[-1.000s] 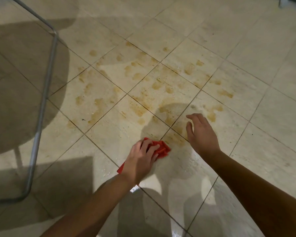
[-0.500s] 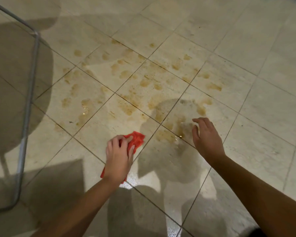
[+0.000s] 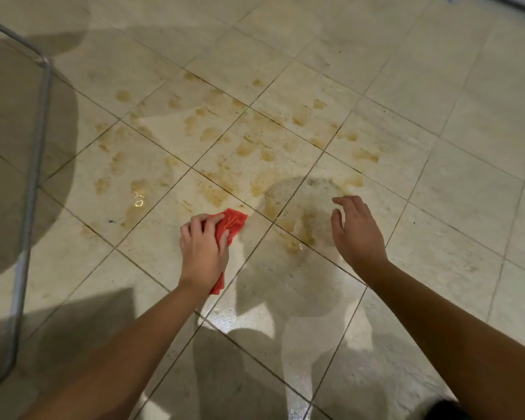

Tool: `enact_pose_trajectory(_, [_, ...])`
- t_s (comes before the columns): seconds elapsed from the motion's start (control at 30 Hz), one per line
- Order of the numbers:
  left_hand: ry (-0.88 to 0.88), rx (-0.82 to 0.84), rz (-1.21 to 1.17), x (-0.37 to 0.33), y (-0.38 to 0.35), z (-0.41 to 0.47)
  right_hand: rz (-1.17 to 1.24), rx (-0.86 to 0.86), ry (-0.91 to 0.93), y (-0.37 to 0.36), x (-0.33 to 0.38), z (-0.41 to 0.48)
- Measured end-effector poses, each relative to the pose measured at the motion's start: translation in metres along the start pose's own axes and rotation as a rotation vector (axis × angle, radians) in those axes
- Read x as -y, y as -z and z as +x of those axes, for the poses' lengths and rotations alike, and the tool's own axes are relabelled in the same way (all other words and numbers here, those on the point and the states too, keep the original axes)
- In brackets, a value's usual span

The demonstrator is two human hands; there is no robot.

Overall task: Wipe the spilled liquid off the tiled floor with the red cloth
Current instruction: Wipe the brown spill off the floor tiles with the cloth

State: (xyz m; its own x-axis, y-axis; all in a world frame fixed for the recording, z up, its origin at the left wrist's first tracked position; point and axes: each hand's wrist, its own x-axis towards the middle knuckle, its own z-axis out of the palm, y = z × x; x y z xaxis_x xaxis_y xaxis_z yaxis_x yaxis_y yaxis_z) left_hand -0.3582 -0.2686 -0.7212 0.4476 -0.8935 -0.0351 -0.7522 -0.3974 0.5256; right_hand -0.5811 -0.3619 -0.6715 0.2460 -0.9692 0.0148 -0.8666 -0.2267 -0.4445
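Note:
My left hand point(image 3: 202, 248) presses the bunched red cloth point(image 3: 232, 222) flat on the beige tiled floor point(image 3: 437, 207), fingers curled over it; cloth sticks out ahead of the fingers and behind the wrist. Brownish-yellow spilled liquid point(image 3: 225, 147) lies in many blotches across several tiles beyond the cloth, with a denser patch point(image 3: 303, 225) between my hands. My right hand point(image 3: 356, 231) hovers just above the floor to the right of that patch, fingers apart, holding nothing.
A grey metal tube frame point(image 3: 32, 189) of a piece of furniture runs down the left side, bending at top and bottom, with its round shadow around it. Wet shiny floor point(image 3: 234, 319) lies near my forearms.
My left hand has slid the cloth leftward from the centre seam, then slightly forward up to the near edge of the blotches. My right hand has stayed roughly in place, fingers spread a little more.

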Motion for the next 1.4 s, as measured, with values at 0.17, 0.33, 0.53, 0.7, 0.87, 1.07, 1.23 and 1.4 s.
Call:
enact_pose_trajectory(0.17, [-0.109, 0.062, -0.051, -0.027, -0.02, -0.035, -0.018, 0.024, -0.037, -0.003, -0.013, -0.006])
enact_pose_trajectory(0.33, [-0.408, 0.209, -0.003, -0.053, -0.041, -0.03, -0.012, 0.036, -0.075, -0.002, -0.018, -0.009])
enact_pose_trajectory(0.53, [-0.26, 0.12, 0.092, -0.04, -0.03, 0.02, -0.034, 0.011, -0.09, 0.004, -0.028, -0.007])
enact_pose_trajectory(0.7, [-0.134, 0.067, 0.017, -0.025, -0.017, 0.015, -0.032, -0.01, -0.116, 0.004, -0.041, -0.013])
enact_pose_trajectory(0.87, [-0.294, 0.168, 0.013, -0.048, -0.036, -0.02, -0.017, -0.005, -0.136, -0.001, -0.045, -0.015])
enact_pose_trajectory(1.07, [-0.399, 0.19, 0.133, -0.091, -0.062, -0.012, -0.023, -0.033, -0.127, 0.002, -0.041, -0.016])
enact_pose_trajectory(1.23, [-0.299, 0.155, 0.209, -0.092, -0.054, 0.021, -0.038, -0.043, -0.115, 0.006, -0.036, -0.016])
enact_pose_trajectory(1.4, [-0.26, 0.207, 0.102, -0.074, -0.024, 0.031, -0.029, -0.036, -0.092, 0.0, -0.02, -0.017])
